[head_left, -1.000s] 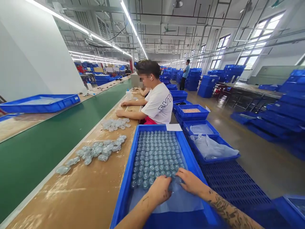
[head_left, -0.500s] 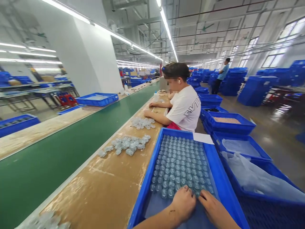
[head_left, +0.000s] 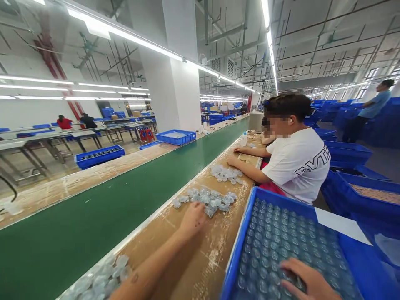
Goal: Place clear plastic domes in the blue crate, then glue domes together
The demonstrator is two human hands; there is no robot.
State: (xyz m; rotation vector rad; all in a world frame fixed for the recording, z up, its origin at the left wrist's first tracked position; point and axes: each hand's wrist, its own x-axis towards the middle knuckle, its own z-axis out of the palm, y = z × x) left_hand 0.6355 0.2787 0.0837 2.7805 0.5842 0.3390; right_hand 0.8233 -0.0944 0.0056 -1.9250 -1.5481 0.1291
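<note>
Left hand (head_left: 193, 221): back up, fingers bunched just short of the loose domes; the hand itself hides whether anything is inside its grip, so I cannot tell.

Right hand (head_left: 308, 281): fingers loosely spread and not clenched, over the packed rows, with nothing visibly lifted; the bottom edge of the view cuts off the wrist.

Packed rows: clear plastic domes (head_left: 275, 246) fill a blue plastic tray (head_left: 239, 237), directly under the right hand.

Loose cluster: a heap of clear domes (head_left: 204, 201) lies on the bench ahead of the left hand, its long axis running diagonally along the bench; the left hand is much the nearer, the right well apart.

Other heaps: one pile of domes (head_left: 106, 275) sits under the left forearm, cut off by the frame – its full extent is hidden; another (head_left: 226, 173) lies farther along.

Bench: brown paper-covered worktop (head_left: 200, 254), edged by a green conveyor belt (head_left: 93, 237).

Beyond: a seated co-worker in a white T-shirt (head_left: 296, 166) reaches toward that farther heap; blue crates (head_left: 346, 154) stand on the right.

Hard to make out: the domes' exact shape, blurred by glare.
</note>
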